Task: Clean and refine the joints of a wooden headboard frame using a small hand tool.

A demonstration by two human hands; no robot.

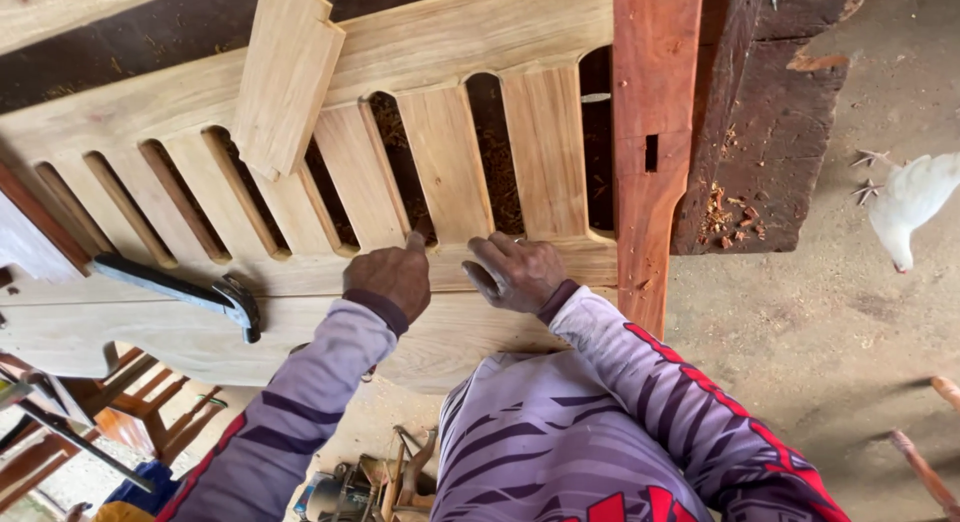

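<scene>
Head view is showing both hands pressing on a slatted wooden panel (420, 172) lying across the counter: the left hand (392, 277) is pointing one finger at a slat's foot, the right hand (515, 272) is resting loosely curled beside it, holding nothing. A loose slat (285, 77) and a hammer (190, 290) are lying on the panel.

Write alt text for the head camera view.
Both hands, left hand and right hand, press on a pale slatted wooden panel by its slats. A loose slat lies on top, a hammer at left, a white bird on the floor.
</scene>
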